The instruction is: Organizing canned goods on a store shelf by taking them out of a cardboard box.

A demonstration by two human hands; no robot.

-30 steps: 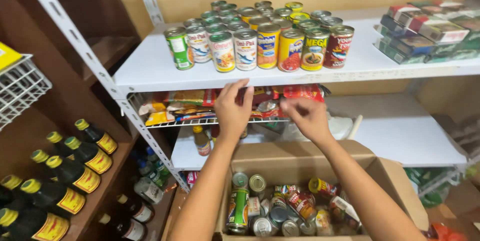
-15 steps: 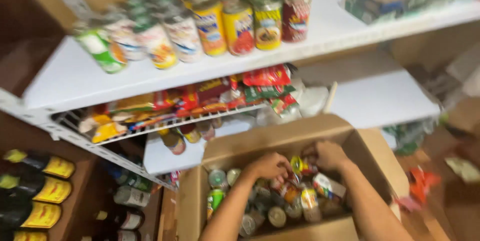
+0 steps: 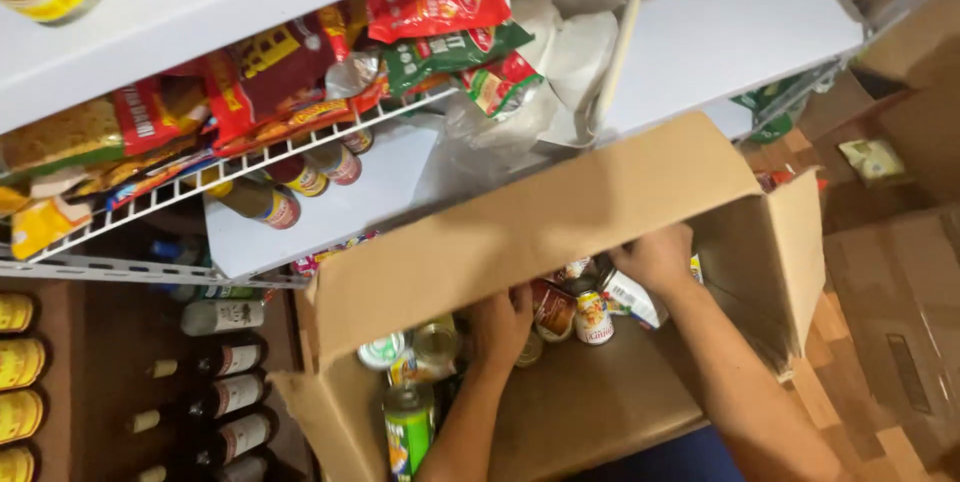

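Both hands (image 3: 500, 327) among cans (image 3: 592, 314) in cardboard box (image 3: 560, 212)

The box (image 3: 560, 222) was matt brown cardboard, the cans (image 3: 592, 314) glossy metal, the far shelf (image 3: 720, 32) smooth white, the packets (image 3: 430, 2) shiny plastic.

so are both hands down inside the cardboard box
Yes, the left hand and right hand both reach among the cans inside the cardboard box.

One cardboard box (image 3: 560, 222), two hands, roughly eight cans inside.
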